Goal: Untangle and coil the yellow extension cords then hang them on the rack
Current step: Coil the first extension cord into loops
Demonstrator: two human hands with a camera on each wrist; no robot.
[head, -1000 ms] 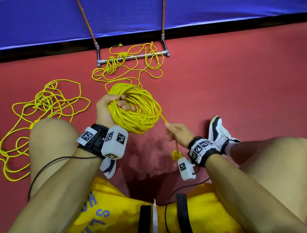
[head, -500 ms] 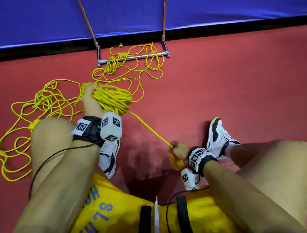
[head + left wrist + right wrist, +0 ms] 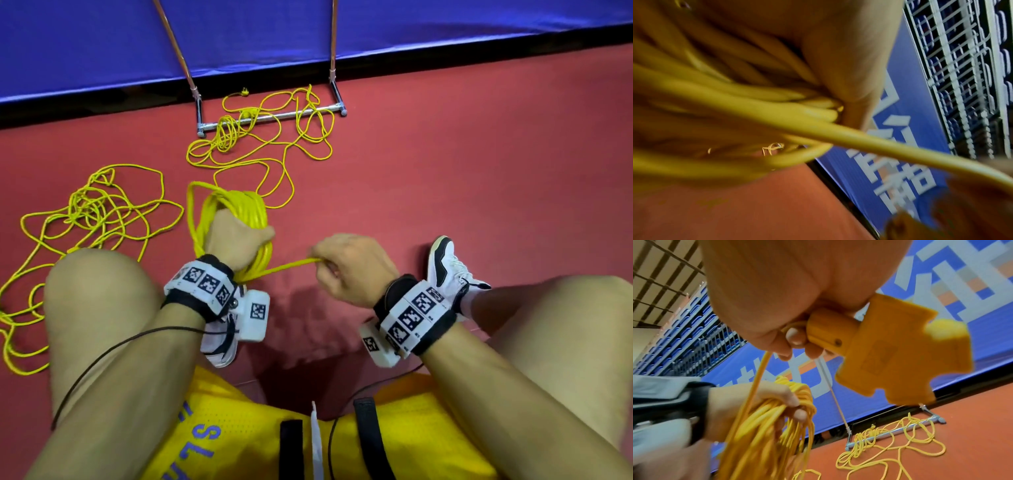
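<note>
Left hand [image 3: 236, 236]: fist closed round the coiled yellow cord [image 3: 239, 205], thumb side toward the right, back of hand facing up in the head view; wrist roughly level with the left knee [image 3: 99, 284]. Right hand [image 3: 349, 267]: fingers curled, gripping the cord's tail and the socket end [image 3: 885, 350] tucked under the palm. Both forearms [image 3: 496, 404] reach forward between the 2 raised knees. The hands sit near each other, joined by 1 taut strand.

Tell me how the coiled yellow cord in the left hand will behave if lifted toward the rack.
The coil probably sags floppily; its loops droop below the left hand. Unbound, they may spill. The socket block in the right hand likely swings if released.
</note>
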